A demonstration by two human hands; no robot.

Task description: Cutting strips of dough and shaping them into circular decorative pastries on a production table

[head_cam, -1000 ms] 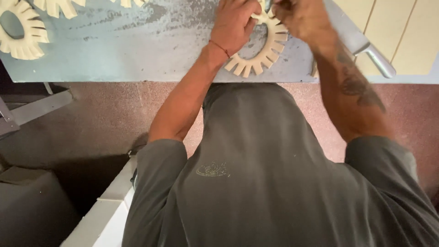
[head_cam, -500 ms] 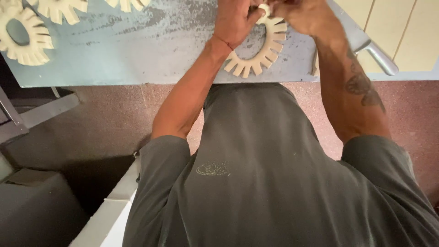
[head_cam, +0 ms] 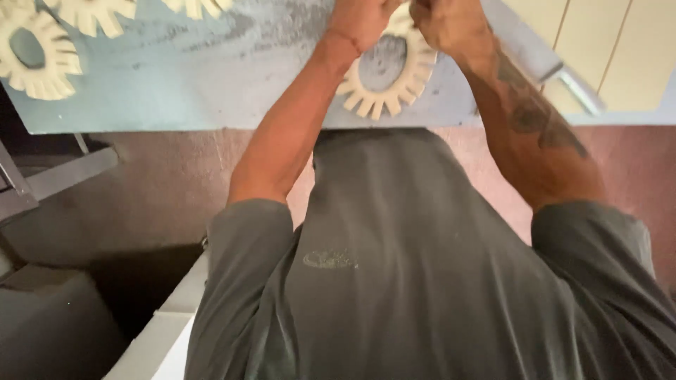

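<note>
Hands, two (head_cam: 362, 21) (head_cam: 447, 21), on one toothed ring (head_cam: 387, 88); three others (head_cam: 35, 60) apart.

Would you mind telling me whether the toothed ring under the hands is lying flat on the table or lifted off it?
Flat, it seems: the toothed ring rests on the blue table, its lower teeth against the surface. Both hands hide its top.

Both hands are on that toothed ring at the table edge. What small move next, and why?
Probably slide the cream toothed ring a little further onto the pale blue table. Its lower teeth lie close to the near edge, and the left hand and right hand grip only its upper part.
</note>
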